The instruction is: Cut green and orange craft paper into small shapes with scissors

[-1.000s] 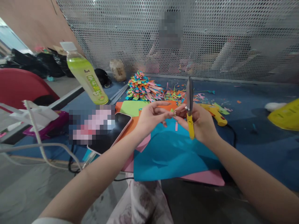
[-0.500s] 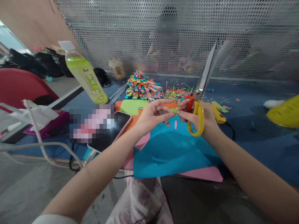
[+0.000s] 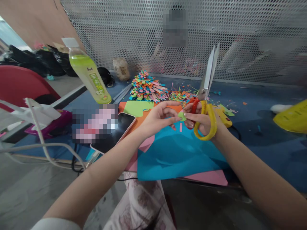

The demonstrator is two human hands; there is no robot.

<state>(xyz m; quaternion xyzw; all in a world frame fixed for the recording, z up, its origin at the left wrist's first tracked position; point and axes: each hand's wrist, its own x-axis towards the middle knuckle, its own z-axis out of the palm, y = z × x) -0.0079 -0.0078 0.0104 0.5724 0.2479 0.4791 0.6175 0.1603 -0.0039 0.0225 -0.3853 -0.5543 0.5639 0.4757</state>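
My left hand pinches a small green paper piece between thumb and fingers. My right hand meets it at the same piece, its fingertips also touching the paper, and holds yellow-and-red scissors hooked on its fingers, blades shut and pointing up. Both hands hover over a blue paper sheet lying on pink sheets.
A phone, a green drink bottle and cables lie to the left. A pile of coloured paper strips and scraps sit behind the hands, with a yellow glue gun at right. A perforated metal screen stands behind, a person beyond it.
The scissors swung from edge-on and vertical to show their handles, blades tilted up and right. The hands stayed together on the green piece.
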